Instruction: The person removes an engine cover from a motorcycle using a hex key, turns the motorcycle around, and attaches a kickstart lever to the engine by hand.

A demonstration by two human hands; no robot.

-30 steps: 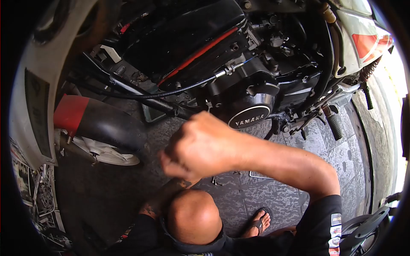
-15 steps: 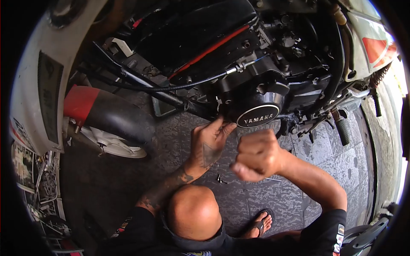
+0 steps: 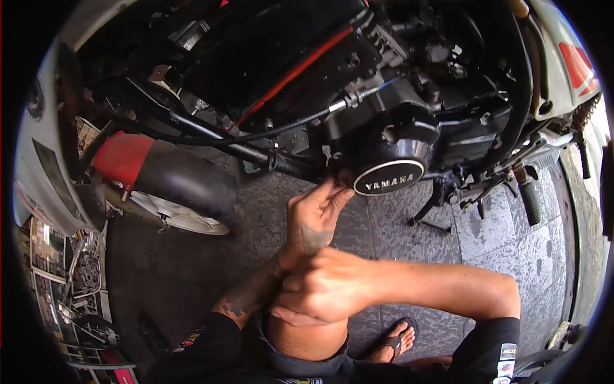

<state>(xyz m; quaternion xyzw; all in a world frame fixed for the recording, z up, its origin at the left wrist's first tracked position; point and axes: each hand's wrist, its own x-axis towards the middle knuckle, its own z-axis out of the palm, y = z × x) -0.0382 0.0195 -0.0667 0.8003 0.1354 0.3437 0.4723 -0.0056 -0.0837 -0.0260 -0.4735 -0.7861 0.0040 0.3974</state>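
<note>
My left hand [image 3: 314, 221] reaches up to the lower left edge of the black engine cover [image 3: 391, 176] marked YAMAHA. Its fingertips are pinched together there, and whatever lies between them is too small to make out. My right hand [image 3: 329, 285] is closed in a fist in front of my left wrist, above my bare knee [image 3: 307, 339]. What the fist holds, if anything, is hidden. A black cable [image 3: 281, 131] with a silver adjuster [image 3: 342, 104] runs above the left hand to the engine.
A wheel [image 3: 176, 214] under a red and black fender [image 3: 185, 176] is at the left. A footrest [image 3: 529, 200] and a stand [image 3: 430, 221] are at the right. My sandalled foot [image 3: 400, 339] rests on the tiled floor [image 3: 505, 256].
My right hand has moved down and left from beside the engine cover to in front of my left wrist. My left hand stays at the cover's edge. The view has shifted slightly.
</note>
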